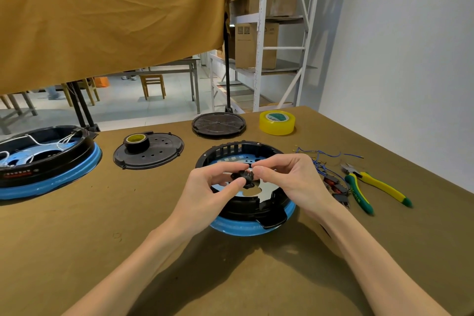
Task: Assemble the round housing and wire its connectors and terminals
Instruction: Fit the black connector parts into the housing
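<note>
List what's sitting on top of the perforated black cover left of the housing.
One black tape roll with a yellow core sits near the rear-left edge of the perforated black cover. The cover surface beneath the roll is hidden.

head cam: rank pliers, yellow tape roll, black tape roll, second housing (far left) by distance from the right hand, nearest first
From the right hand:
1. Pliers, just to its right on the table.
2. Yellow tape roll, behind it near the table's far edge.
3. Black tape roll, left, sitting on a black perforated cover.
4. Second housing, far left edge.
</note>
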A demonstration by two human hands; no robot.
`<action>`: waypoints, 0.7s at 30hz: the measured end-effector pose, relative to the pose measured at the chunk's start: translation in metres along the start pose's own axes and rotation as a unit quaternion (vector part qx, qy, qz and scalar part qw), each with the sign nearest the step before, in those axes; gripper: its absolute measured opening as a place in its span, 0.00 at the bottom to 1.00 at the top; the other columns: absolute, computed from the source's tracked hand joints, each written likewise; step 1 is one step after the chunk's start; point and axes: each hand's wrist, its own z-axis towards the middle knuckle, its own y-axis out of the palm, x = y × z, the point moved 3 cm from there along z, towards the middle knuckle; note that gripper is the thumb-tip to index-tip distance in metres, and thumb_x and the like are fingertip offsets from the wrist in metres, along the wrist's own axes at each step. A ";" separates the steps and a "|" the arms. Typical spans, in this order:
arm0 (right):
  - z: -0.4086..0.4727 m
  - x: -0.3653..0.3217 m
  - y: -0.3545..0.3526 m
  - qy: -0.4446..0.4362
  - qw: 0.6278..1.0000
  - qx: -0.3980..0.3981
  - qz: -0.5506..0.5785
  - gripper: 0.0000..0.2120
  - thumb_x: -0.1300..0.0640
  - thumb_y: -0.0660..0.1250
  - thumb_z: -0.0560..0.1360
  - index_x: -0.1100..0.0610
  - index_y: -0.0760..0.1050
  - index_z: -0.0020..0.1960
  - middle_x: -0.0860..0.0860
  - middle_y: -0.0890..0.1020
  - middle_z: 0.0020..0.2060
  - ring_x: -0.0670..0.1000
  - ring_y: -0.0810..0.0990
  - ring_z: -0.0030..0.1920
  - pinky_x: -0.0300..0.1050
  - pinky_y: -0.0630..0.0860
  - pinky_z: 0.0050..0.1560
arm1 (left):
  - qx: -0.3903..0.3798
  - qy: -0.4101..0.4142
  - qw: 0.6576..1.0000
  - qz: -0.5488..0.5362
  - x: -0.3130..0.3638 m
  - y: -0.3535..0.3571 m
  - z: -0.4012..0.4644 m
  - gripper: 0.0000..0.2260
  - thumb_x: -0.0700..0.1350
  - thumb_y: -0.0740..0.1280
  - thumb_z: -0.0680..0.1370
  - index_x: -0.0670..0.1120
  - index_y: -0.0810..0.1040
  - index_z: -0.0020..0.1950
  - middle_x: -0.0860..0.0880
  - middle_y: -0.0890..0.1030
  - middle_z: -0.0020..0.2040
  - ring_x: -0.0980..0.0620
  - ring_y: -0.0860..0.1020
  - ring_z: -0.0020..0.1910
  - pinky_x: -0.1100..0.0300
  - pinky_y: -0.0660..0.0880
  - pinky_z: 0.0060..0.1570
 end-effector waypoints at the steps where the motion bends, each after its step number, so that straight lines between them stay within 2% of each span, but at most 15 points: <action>1: 0.000 0.000 0.000 0.000 1.000 0.002 -0.002 0.06 0.62 0.75 0.76 0.54 0.88 0.50 0.48 0.89 0.42 0.46 0.87 0.45 0.34 0.79 0.47 | 0.000 0.000 1.000 -0.002 0.000 0.000 0.000 0.16 0.41 0.72 0.80 0.58 0.82 0.63 0.61 0.86 0.54 0.55 0.85 0.53 0.60 0.82 0.54; 6: 0.001 0.002 0.000 -0.001 1.000 0.011 0.003 0.05 0.60 0.75 0.76 0.53 0.88 0.49 0.49 0.88 0.41 0.46 0.86 0.44 0.35 0.79 0.46 | 0.003 0.002 1.000 -0.006 0.000 0.000 0.001 0.16 0.40 0.72 0.80 0.57 0.82 0.63 0.61 0.86 0.54 0.56 0.85 0.53 0.61 0.82 0.54; 9: 0.001 0.002 -0.001 0.001 1.000 0.008 0.005 0.05 0.60 0.75 0.76 0.51 0.88 0.48 0.50 0.88 0.41 0.48 0.86 0.45 0.36 0.80 0.47 | 0.003 0.004 1.000 -0.006 0.000 -0.001 0.000 0.16 0.41 0.72 0.80 0.58 0.82 0.63 0.63 0.86 0.53 0.57 0.85 0.52 0.65 0.81 0.51; 13: 0.002 0.002 -0.002 -0.002 1.000 -0.002 -0.002 0.05 0.61 0.75 0.76 0.53 0.88 0.49 0.49 0.88 0.42 0.46 0.86 0.43 0.35 0.79 0.46 | 0.006 0.002 1.000 0.000 -0.001 0.000 0.000 0.15 0.41 0.72 0.80 0.60 0.82 0.62 0.63 0.86 0.52 0.58 0.85 0.51 0.66 0.80 0.51; 21: 0.002 0.006 0.002 -0.017 0.998 0.003 -0.055 0.04 0.61 0.76 0.76 0.55 0.88 0.49 0.48 0.88 0.42 0.49 0.86 0.45 0.40 0.81 0.49 | 0.009 0.005 1.000 -0.007 -0.002 0.000 -0.001 0.15 0.42 0.73 0.79 0.59 0.82 0.62 0.63 0.86 0.54 0.58 0.85 0.54 0.68 0.79 0.52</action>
